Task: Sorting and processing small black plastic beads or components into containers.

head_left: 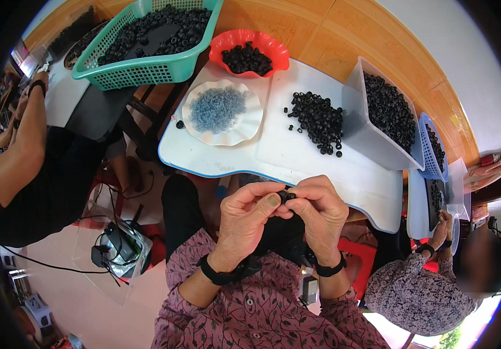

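Observation:
Between my fingertips, in front of my chest and short of the table edge, is a small black round part (286, 196). My left hand (243, 224) pinches it from one side with thumb and forefinger. From the other side my right hand (322, 214) grips it the same way; the fingers cover much of it. Beyond my hands, a pile of small black ring-shaped parts (319, 119) lies loose on the white table (233, 157). To its left stands a white scalloped plate (254, 119) heaped with small clear bluish pieces (218, 109).
A red scalloped bowl (282, 58) of black parts stands at the back. Far left is a green basket (140, 74), also filled with them. At right stand a translucent bin (372, 136) and a blue basket (428, 168). Other people sit at the left and right.

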Demonstrator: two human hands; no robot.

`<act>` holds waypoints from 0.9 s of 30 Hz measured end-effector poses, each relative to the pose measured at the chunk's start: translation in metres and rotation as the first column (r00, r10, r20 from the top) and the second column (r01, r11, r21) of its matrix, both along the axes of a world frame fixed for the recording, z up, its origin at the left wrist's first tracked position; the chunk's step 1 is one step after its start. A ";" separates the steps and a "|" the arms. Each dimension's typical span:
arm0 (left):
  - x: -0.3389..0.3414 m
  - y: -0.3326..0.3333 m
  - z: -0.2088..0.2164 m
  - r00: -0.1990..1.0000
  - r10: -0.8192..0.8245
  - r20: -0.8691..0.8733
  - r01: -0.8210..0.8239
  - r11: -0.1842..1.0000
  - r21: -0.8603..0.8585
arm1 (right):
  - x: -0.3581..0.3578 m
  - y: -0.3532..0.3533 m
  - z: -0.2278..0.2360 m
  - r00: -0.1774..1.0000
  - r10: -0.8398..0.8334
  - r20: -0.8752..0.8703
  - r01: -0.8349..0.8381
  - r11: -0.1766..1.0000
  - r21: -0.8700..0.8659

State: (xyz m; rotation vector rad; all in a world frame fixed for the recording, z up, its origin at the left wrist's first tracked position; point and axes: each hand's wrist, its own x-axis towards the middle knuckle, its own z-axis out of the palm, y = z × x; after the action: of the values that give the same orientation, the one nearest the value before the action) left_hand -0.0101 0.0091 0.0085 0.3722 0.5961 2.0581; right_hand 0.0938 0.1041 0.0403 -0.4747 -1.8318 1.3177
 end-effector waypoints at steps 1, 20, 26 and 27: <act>0.000 0.000 0.000 1.000 0.001 0.001 -0.001 1.000 -0.001 | 0.000 0.000 0.001 1.000 -0.007 0.012 0.007 1.000 0.029; -0.002 -0.002 -0.001 0.999 0.028 -0.024 -0.030 0.998 -0.060 | -0.001 -0.003 0.000 0.994 -0.037 0.098 0.018 0.982 0.190; -0.003 -0.005 0.004 0.999 0.018 -0.047 -0.022 0.995 -0.095 | -0.001 0.000 -0.003 0.998 0.011 0.065 -0.014 0.998 0.055; -0.003 -0.005 0.005 0.999 0.019 -0.043 -0.023 0.995 -0.099 | 0.000 -0.001 -0.003 0.998 0.012 0.067 -0.016 0.998 0.054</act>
State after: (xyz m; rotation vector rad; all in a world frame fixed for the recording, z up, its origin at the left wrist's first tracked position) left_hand -0.0131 0.0038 0.0132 0.3532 0.7279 2.0359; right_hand 0.0935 0.1035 0.0373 -0.4826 -1.9239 1.2712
